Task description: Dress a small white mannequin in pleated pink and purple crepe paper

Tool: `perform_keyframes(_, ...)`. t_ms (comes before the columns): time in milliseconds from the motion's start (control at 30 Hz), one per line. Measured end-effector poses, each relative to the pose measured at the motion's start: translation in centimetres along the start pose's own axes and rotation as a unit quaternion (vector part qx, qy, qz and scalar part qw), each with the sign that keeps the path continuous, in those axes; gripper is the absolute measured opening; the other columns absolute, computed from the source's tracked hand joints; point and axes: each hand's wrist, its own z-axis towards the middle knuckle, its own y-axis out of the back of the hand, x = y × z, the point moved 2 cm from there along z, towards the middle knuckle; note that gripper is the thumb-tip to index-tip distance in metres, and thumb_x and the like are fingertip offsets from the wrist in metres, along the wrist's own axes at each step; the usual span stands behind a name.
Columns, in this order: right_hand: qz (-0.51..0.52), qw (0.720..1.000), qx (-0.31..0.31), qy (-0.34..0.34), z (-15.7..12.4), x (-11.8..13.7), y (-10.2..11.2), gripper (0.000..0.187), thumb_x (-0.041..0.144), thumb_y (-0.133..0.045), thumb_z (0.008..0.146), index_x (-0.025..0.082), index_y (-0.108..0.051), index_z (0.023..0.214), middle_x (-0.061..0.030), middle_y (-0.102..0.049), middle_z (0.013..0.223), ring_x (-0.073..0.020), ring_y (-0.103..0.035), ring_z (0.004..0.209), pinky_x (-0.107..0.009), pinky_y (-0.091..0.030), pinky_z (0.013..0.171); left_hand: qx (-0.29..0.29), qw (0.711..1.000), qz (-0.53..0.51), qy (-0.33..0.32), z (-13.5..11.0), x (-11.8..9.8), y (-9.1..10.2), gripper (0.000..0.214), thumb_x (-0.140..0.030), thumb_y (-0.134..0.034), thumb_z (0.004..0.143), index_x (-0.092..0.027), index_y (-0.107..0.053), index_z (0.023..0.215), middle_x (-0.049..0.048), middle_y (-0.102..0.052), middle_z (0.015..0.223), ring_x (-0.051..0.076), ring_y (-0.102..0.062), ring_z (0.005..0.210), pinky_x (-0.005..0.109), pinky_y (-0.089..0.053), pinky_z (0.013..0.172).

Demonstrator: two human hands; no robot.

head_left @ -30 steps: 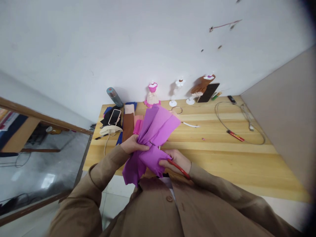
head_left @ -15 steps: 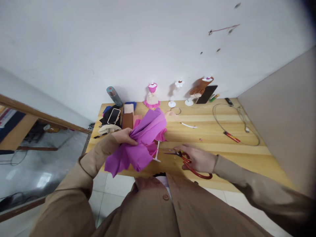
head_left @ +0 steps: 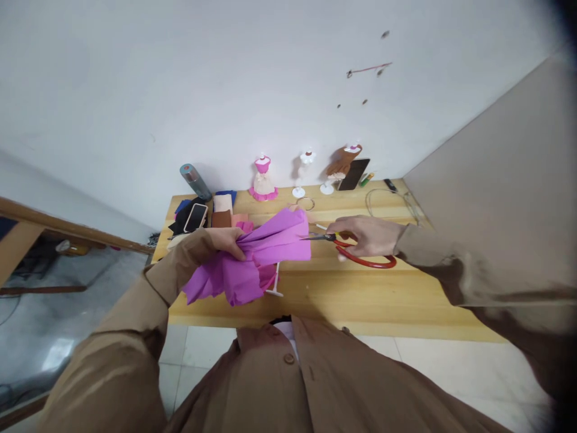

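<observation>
My left hand (head_left: 229,240) is closed round a bunch of purple fabric (head_left: 256,260), held above the near edge of the wooden table (head_left: 360,288). A small white stand (head_left: 274,282) pokes out under the fabric. My right hand (head_left: 367,234) grips red-handled scissors (head_left: 356,252). Their blades point left and their tips touch the fabric's right edge.
At the back of the table stand a mannequin in a pink dress (head_left: 262,178), a bare white one (head_left: 303,174) and a brown-dressed one (head_left: 340,165). A phone (head_left: 196,217) and folded fabric pieces (head_left: 222,210) lie at the left, with a bottle (head_left: 193,180). A cable (head_left: 392,204) lies at the right.
My right hand let go of the fabric, swung out to the right with the scissors, then brought their blades to the fabric's right edge. My left hand turned the fabric sideways.
</observation>
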Motion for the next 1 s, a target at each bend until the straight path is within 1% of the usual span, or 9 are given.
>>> perform_keyframes(133, -0.007, 1.000, 0.030, -0.004, 0.4, 0.6, 0.5, 0.047, 0.055, -0.068, 0.067, 0.024, -0.068, 0.102, -0.0039, -0.066, 0.080, -0.0204, -0.059, 0.069, -0.029, -0.037, 0.062, 0.004, 1.000, 0.020, 0.003, 0.4, -0.6, 0.2, 0.028, -0.013, -0.079, 0.054, -0.011, -0.072, 0.081, 0.0020, -0.074, 0.075, 0.015, -0.063, 0.067, 0.025, -0.052, 0.066)
perform_keyframes(200, -0.006, 0.999, 0.042, -0.004, 0.4, 0.3, 0.5, 0.048, 0.056, -0.069, 0.067, 0.023, -0.069, 0.102, -0.0035, -0.066, 0.079, -0.0204, -0.060, 0.069, -0.029, -0.038, 0.062, 0.013, 1.000, 0.028, 0.006, 0.5, -0.8, 0.3, 0.031, -0.013, -0.080, 0.053, -0.011, -0.072, 0.083, 0.0021, -0.074, 0.076, 0.016, -0.064, 0.067, 0.025, -0.052, 0.066)
perform_keyframes(300, 0.015, 0.998, 0.057, 0.009, 0.4, -0.6, 0.4, 0.049, 0.056, -0.070, 0.066, 0.022, -0.069, 0.102, -0.0040, -0.067, 0.083, -0.0201, -0.060, 0.070, -0.029, -0.039, 0.064, 0.008, 1.000, 0.026, 0.002, 0.5, -1.1, 0.4, 0.030, -0.014, -0.080, 0.052, -0.012, -0.073, 0.081, 0.0015, -0.074, 0.074, 0.016, -0.064, 0.067, 0.025, -0.052, 0.065)
perform_keyframes(433, 0.041, 0.998, 0.049, 0.027, 0.4, -1.5, 0.1, 0.049, 0.056, -0.070, 0.067, 0.021, -0.069, 0.101, -0.0059, -0.068, 0.090, -0.0212, -0.061, 0.074, -0.030, -0.042, 0.066, 0.000, 1.000, -0.007, 0.001, 0.1, -1.4, 0.3, 0.030, -0.014, -0.081, 0.051, -0.013, -0.073, 0.080, 0.0026, -0.075, 0.076, 0.018, -0.065, 0.070, 0.027, -0.053, 0.067)
perform_keyframes(533, 0.032, 0.998, 0.037, 0.033, 0.5, -1.1, 0.0, 0.048, 0.055, -0.070, 0.067, 0.021, -0.069, 0.101, -0.0067, -0.067, 0.090, -0.0216, -0.060, 0.074, -0.031, -0.042, 0.065, 0.014, 1.000, -0.019, 0.011, -0.1, -1.6, 0.0, 0.032, -0.015, -0.081, 0.051, -0.013, -0.073, 0.082, 0.0035, -0.075, 0.078, 0.020, -0.066, 0.073, 0.029, -0.054, 0.069)
perform_keyframes(667, 0.000, 0.999, 0.028, 0.031, 0.6, -0.1, 0.1, 0.047, 0.054, -0.069, 0.067, 0.022, -0.069, 0.102, -0.0069, -0.067, 0.088, -0.0221, -0.060, 0.074, -0.031, -0.041, 0.064, 0.037, 0.999, -0.030, -0.017, -0.1, -2.2, -0.2, 0.036, -0.014, -0.083, 0.050, -0.014, -0.074, 0.084, 0.0042, -0.075, 0.082, 0.022, -0.066, 0.080, 0.031, -0.054, 0.074)
perform_keyframes(733, -0.007, 0.999, 0.030, 0.033, 0.6, 0.0, 0.1, 0.047, 0.054, -0.069, 0.068, 0.022, -0.069, 0.103, -0.0069, -0.068, 0.089, -0.0219, -0.061, 0.074, -0.031, -0.040, 0.064, 0.039, 0.999, -0.033, -0.016, -0.2, -2.4, -0.3, 0.037, -0.014, -0.083, 0.051, -0.014, -0.074, 0.087, 0.0046, -0.075, 0.083, 0.023, -0.066, 0.083, 0.032, -0.054, 0.077)
perform_keyframes(867, -0.012, 0.999, 0.034, 0.035, 0.4, -0.2, 0.2, 0.050, 0.054, -0.069, 0.068, 0.022, -0.069, 0.106, -0.0066, -0.068, 0.090, -0.0213, -0.061, 0.074, -0.030, -0.040, 0.064, 0.034, 0.999, -0.029, -0.001, -0.3, -2.6, -0.4, 0.030, -0.015, -0.082, 0.053, -0.014, -0.073, 0.081, 0.0050, -0.075, 0.081, 0.025, -0.067, 0.086, 0.034, -0.054, 0.078)
perform_keyframes(1000, -0.015, 0.999, 0.033, 0.040, 0.4, -0.1, 0.4, 0.047, 0.054, -0.068, 0.069, 0.022, -0.070, 0.103, -0.0061, -0.068, 0.088, -0.0208, -0.060, 0.073, -0.030, -0.040, 0.064, 0.031, 0.999, -0.031, -0.008, -0.2, -2.5, -0.3, 0.027, -0.013, -0.082, 0.051, -0.014, -0.073, 0.077, 0.0049, -0.074, 0.079, 0.025, -0.066, 0.084, 0.035, -0.054, 0.077)
